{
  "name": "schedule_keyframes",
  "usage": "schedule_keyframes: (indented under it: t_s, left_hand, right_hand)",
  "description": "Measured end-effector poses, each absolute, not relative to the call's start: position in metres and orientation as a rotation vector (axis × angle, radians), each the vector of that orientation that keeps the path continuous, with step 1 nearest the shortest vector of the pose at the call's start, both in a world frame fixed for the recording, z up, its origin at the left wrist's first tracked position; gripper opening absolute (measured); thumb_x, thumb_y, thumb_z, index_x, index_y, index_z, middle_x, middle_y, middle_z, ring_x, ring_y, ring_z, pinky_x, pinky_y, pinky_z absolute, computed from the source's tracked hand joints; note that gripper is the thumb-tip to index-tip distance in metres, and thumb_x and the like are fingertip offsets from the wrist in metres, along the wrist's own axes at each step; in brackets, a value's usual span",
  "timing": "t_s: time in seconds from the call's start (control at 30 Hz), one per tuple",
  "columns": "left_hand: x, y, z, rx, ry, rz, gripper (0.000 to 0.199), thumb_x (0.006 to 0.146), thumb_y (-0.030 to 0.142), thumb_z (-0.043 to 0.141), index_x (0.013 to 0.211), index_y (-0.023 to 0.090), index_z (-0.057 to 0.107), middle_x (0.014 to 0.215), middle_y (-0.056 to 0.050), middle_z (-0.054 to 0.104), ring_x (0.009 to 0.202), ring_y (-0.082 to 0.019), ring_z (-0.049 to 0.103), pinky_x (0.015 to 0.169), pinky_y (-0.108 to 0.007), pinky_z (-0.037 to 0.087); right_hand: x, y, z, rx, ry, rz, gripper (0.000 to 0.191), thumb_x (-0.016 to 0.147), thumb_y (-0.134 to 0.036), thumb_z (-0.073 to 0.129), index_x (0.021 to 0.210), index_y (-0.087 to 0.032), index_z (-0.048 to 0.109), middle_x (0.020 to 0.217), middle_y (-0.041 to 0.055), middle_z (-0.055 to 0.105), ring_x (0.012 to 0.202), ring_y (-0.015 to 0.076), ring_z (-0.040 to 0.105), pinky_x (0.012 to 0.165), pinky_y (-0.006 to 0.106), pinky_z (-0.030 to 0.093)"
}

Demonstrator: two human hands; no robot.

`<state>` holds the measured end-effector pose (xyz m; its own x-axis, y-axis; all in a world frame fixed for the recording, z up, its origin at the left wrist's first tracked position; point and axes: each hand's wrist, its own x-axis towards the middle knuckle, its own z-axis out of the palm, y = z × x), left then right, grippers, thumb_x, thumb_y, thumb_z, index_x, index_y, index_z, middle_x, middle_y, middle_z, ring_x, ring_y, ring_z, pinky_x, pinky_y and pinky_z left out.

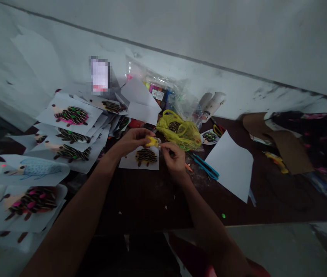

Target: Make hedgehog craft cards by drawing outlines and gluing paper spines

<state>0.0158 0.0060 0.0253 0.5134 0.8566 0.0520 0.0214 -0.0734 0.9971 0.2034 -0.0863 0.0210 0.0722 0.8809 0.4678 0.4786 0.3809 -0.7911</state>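
Two hands in all: one left hand (133,140), one right hand (175,157). One small yellow object (151,141), between the two. One counter (146,200). At least seven hedgehog collages (71,115) of dark seeds on white paper, the exact number hidden by overlapping sheets. One blue fish collage (35,169). One blank white sheet (229,165). Two plastic bags: one clear bag (157,88), one yellow bag (179,130). Two pairs of scissors: one teal-handled pair (205,166), one yellow-handled pair (217,130). Two white bottles (212,105). One orange pencil (188,167). One green bead (223,216). One piece of brown cardboard (278,142). One flowered cloth (304,142).
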Motion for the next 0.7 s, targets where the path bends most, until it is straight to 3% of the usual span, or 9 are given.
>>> schedule_keyframes:
  t_s: [0.17,0.37,0.7]
  left_hand:
    - [0.022,-0.001,0.029,1.427,0.769,0.764,0.038,0.071,0.041,0.076,0.098,0.014,0.07,0.096,-0.007,0.074,0.08,-0.019,0.068,0.073,-0.033,0.057]
    - [0.02,-0.01,0.03,1.357,0.747,0.755,0.039,0.069,0.047,0.08,0.088,0.016,0.066,0.077,0.0,0.068,0.059,-0.011,0.06,0.057,-0.025,0.051]
    - [0.018,-0.017,0.034,1.35,0.719,0.738,0.032,0.067,0.037,0.081,0.087,0.015,0.068,0.074,0.0,0.068,0.061,-0.012,0.061,0.061,-0.027,0.052]
  right_hand:
    - [0.204,-0.085,0.017,-1.316,-1.545,0.472,0.015,0.087,-0.033,0.061,0.091,-0.022,0.07,0.086,0.0037,0.07,0.068,0.0158,0.057,0.068,0.03,0.048]
    - [0.201,-0.087,0.022,-1.332,-1.474,0.536,0.022,0.087,-0.038,0.061,0.074,-0.02,0.062,0.062,-0.0025,0.056,0.055,0.0118,0.049,0.055,0.025,0.041]
    - [0.195,-0.088,0.022,-1.265,-1.444,0.699,0.021,0.087,-0.041,0.06,0.082,-0.021,0.062,0.072,-0.0005,0.061,0.064,0.0134,0.053,0.061,0.026,0.044]
